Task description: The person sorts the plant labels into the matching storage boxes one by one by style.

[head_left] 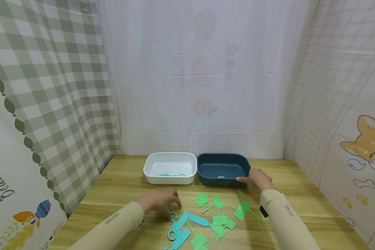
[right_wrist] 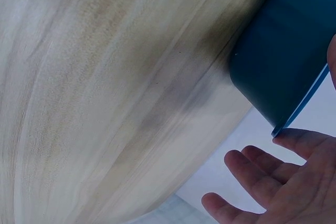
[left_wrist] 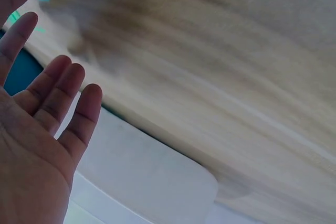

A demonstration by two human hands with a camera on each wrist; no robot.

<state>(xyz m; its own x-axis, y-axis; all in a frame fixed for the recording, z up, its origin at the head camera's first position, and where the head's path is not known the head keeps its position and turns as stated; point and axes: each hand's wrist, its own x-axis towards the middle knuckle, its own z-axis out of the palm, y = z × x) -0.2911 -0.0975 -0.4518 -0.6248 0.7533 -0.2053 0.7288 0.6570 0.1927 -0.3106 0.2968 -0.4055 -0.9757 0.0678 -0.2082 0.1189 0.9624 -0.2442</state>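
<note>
My left hand [head_left: 162, 201] hovers palm down above the table with its fingers loosely bent and nothing in them. Near its fingertips lies a blue flat piece with rings [head_left: 172, 226], beside other blue flat tags [head_left: 199, 220]. In the left wrist view the left hand's fingers [left_wrist: 79, 124] are spread apart. My right hand [head_left: 257, 178] touches the right front corner of the dark blue bin [head_left: 210, 181], thumb along the rim. Its fingers [right_wrist: 257, 179] are extended in the right wrist view, index fingertip against the rim's corner. A green piece [head_left: 221, 177] lies inside this bin.
Several green flat tags with thin stems [head_left: 243, 210] are scattered over the wooden table [head_left: 118, 194] in front. A white bin [head_left: 172, 180] with blue pieces [head_left: 172, 175] inside stands left of the dark one. Curtains [head_left: 190, 86] enclose the back and sides.
</note>
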